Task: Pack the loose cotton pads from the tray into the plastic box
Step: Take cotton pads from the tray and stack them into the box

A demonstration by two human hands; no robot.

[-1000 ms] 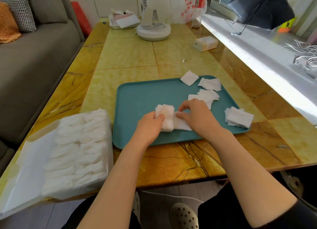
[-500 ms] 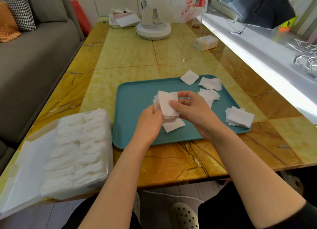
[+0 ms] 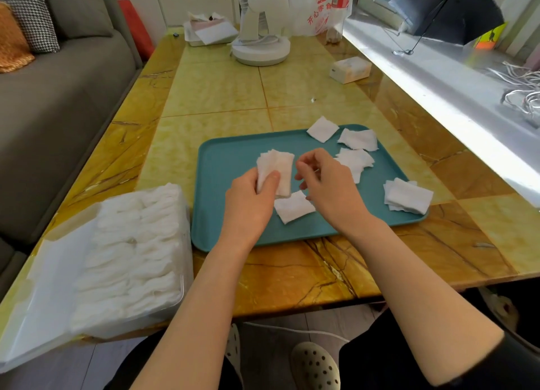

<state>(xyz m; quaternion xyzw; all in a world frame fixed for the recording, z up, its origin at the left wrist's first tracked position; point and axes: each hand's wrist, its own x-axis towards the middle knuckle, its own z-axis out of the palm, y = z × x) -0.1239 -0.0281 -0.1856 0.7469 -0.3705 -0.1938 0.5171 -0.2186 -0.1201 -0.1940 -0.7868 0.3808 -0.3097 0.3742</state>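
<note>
Meanwhile, left grip (image 3: 251, 198) around pad stack (image 3: 277, 164), right grip (image 3: 328, 186) loose, empty; red "开心" on bag (image 3: 318, 12).

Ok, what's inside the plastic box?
Tight rows of white cotton pads fill the box, and its lid is folded open. The box floor and anything under the pads are covered.
</note>
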